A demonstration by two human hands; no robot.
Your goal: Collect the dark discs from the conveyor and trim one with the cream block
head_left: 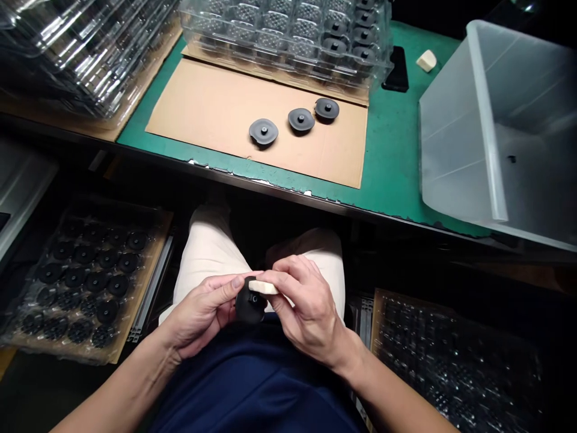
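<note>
Three black discs | cardboard sheet | green bench

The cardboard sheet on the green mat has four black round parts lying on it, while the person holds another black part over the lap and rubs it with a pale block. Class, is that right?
Not quite. The head view shows three black round parts on the cardboard sheet, not four. The rest stands: the left hand holds a black part over the lap, and the right hand presses a pale block on it.
</note>
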